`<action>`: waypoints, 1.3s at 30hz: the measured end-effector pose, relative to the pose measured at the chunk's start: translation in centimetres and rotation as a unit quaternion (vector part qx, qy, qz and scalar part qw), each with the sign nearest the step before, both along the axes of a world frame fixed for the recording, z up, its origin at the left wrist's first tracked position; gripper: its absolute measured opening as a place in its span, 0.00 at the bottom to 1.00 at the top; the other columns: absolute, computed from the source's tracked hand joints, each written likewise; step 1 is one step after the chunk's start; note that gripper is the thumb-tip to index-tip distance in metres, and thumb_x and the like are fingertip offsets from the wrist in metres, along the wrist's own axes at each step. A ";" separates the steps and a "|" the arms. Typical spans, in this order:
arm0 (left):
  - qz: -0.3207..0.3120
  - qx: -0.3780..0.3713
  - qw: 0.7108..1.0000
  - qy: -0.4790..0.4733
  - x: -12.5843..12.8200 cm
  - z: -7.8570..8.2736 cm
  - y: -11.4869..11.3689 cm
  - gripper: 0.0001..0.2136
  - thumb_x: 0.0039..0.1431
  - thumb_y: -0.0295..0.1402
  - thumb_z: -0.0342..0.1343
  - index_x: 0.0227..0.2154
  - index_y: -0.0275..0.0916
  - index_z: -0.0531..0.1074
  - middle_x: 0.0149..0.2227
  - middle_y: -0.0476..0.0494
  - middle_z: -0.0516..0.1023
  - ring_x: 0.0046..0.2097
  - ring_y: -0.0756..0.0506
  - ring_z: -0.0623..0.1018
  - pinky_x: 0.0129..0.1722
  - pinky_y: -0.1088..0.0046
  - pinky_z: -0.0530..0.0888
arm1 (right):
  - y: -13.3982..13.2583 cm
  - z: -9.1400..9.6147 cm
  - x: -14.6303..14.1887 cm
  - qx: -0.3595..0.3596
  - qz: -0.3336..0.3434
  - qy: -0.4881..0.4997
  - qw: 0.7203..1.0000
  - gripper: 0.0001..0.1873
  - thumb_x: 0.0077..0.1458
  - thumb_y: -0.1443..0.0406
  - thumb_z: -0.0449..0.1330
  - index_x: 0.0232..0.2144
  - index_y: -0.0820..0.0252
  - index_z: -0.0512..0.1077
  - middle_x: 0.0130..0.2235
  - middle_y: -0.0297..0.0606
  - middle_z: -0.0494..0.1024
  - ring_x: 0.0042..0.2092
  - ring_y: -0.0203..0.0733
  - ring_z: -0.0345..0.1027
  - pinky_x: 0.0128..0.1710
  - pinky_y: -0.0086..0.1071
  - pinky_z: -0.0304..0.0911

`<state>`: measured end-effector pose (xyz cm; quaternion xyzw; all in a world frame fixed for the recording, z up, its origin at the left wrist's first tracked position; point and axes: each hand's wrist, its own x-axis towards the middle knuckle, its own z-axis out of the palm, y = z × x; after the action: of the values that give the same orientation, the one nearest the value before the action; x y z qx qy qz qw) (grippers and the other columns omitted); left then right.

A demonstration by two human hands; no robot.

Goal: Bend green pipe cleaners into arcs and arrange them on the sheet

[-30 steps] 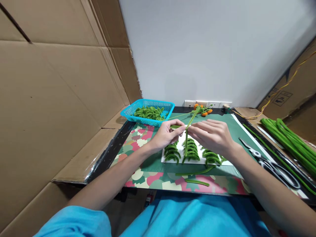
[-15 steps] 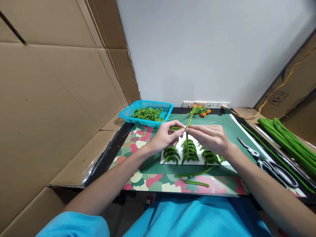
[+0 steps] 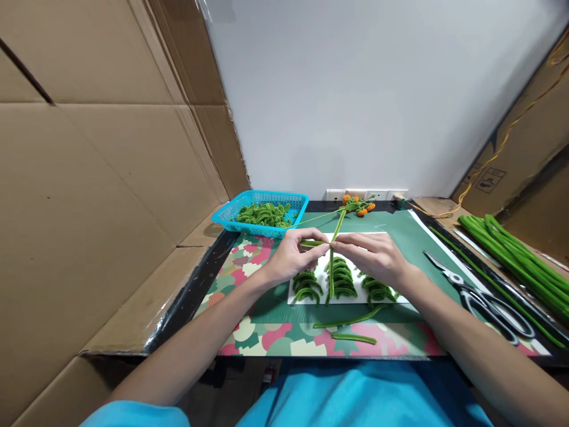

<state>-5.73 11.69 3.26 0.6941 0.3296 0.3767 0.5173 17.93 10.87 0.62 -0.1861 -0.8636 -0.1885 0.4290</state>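
L hand [image 3: 291,255] & R hand [image 3: 377,255] meet over the mat [image 3: 400,228], tips almost touching, hiding the spot where two green strips cross. Thumb & fingers of L hand are clamped on the sideways strip [image 3: 311,243], mostly covered by that hand; R hand's fingertips are together at the crossing, on the long strip [image 3: 338,225], though exact grip can't be made out. Long strip sticks up past the tips & hangs down in front of the middle pile [image 3: 343,279], partly blocking it. R hand & wrist cover part of the paper [image 3: 320,271] & top of the right pile [image 3: 377,290]; L hand cuts off top of the left pile [image 3: 306,286].

Basket [image 3: 246,229] w/ green bits sits back left, bits too tangled to count. Orange flowers [image 3: 362,209] behind hands, nr wall sockets [image 3: 377,194]. Scissors [image 3: 482,305] lie right, blades apart, beside R forearm; green bundle [image 3: 515,255] beyond, cut off by pic edge. Red thing [image 3: 269,375] under table: too dark to ID.
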 end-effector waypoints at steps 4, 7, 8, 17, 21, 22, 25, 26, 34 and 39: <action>-0.005 0.007 1.000 0.008 -0.1 0.0 0.2 0.16 0.56 0.44 0.71 0.37 0.35 0.79 0.24 0.53 0.71 0.21 0.54 0.70 0.20 0.79 0.68 | 0.0 0.1 -0.2 0.031 -0.026 -0.022 0.999 0.10 0.70 0.71 0.59 0.49 0.58 0.77 0.41 0.41 0.86 0.40 0.40 0.82 0.39 0.30 0.75; 0.005 0.047 0.999 0.012 -0.1 0.3 0.1 0.15 0.57 0.42 0.70 0.36 0.34 0.82 0.27 0.50 0.74 0.23 0.54 0.70 0.23 0.78 0.68 | -0.2 0.4 -0.5 0.059 -0.037 -0.019 0.997 0.09 0.70 0.72 0.58 0.47 0.60 0.76 0.40 0.41 0.85 0.38 0.39 0.80 0.36 0.30 0.73; 0.010 0.071 0.997 0.016 -0.1 0.4 0.1 0.14 0.58 0.42 0.69 0.35 0.34 0.83 0.28 0.48 0.75 0.24 0.53 0.71 0.24 0.78 0.68 | -0.2 0.5 -0.7 0.067 -0.036 -0.016 0.997 0.09 0.69 0.73 0.57 0.47 0.61 0.76 0.39 0.41 0.85 0.37 0.39 0.79 0.36 0.30 0.73; 0.030 0.210 0.977 0.011 -0.5 0.3 0.0 0.09 0.60 0.36 0.67 0.33 0.36 0.87 0.29 0.42 0.82 0.31 0.48 0.77 0.32 0.73 0.72 | -0.3 0.1 -1.9 -0.015 -0.049 0.025 0.998 0.09 0.71 0.71 0.55 0.44 0.60 0.75 0.35 0.37 0.81 0.31 0.34 0.72 0.31 0.28 0.61; 0.048 0.255 0.965 0.030 -0.3 -0.1 -0.3 0.07 0.63 0.34 0.66 0.33 0.37 0.86 0.31 0.42 0.82 0.32 0.48 0.77 0.32 0.73 0.73 | -0.8 0.5 -2.6 -0.162 -0.010 0.096 0.982 0.09 0.71 0.68 0.54 0.40 0.60 0.75 0.32 0.36 0.76 0.29 0.34 0.66 0.29 0.28 0.58; 0.057 0.270 0.960 0.037 -0.2 0.0 -0.4 0.07 0.63 0.34 0.65 0.33 0.37 0.86 0.31 0.42 0.82 0.32 0.48 0.77 0.31 0.74 0.72 | -1.0 0.7 -2.7 -0.205 0.005 0.124 0.971 0.09 0.71 0.66 0.55 0.38 0.60 0.75 0.31 0.35 0.74 0.29 0.35 0.65 0.29 0.28 0.57; 0.085 0.333 0.937 0.056 0.0 0.2 -0.9 0.06 0.64 0.31 0.64 0.34 0.37 0.86 0.32 0.42 0.82 0.31 0.49 0.77 0.30 0.74 0.73 | -1.5 1.8 -3.1 -0.370 0.047 0.208 0.904 0.12 0.67 0.59 0.62 0.33 0.60 0.74 0.27 0.32 0.70 0.27 0.34 0.61 0.27 0.28 0.56; 0.090 0.358 0.927 0.062 0.0 0.3 -1.0 0.06 0.64 0.30 0.64 0.35 0.37 0.86 0.32 0.42 0.83 0.30 0.49 0.77 0.31 0.74 0.73 | -1.6 2.1 -3.2 -0.441 0.068 0.232 0.864 0.15 0.65 0.56 0.64 0.32 0.60 0.74 0.25 0.31 0.69 0.25 0.34 0.60 0.25 0.28 0.55; 0.087 0.480 0.865 0.122 0.0 0.0 -1.6 0.09 0.64 0.27 0.60 0.41 0.41 0.86 0.37 0.40 0.85 0.36 0.46 0.81 0.36 0.71 0.76 | -1.4 3.1 -2.6 -0.696 0.171 0.296 0.631 0.24 0.51 0.48 0.73 0.27 0.61 0.73 0.22 0.27 0.67 0.18 0.29 0.55 0.15 0.27 0.47; 0.105 0.290 0.949 0.060 0.5 0.2 -1.3 0.08 0.64 0.33 0.64 0.33 0.36 0.86 0.30 0.43 0.81 0.28 0.50 0.73 0.27 0.74 0.68 | -1.2 2.3 -1.0 -0.402 0.032 0.183 0.897 0.14 0.68 0.57 0.62 0.35 0.61 0.77 0.28 0.34 0.77 0.24 0.33 0.67 0.23 0.28 0.61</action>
<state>-5.27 10.44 3.47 0.7973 0.3074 0.4656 0.2303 16.94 9.69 2.93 -0.3463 -0.7777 0.2256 0.4737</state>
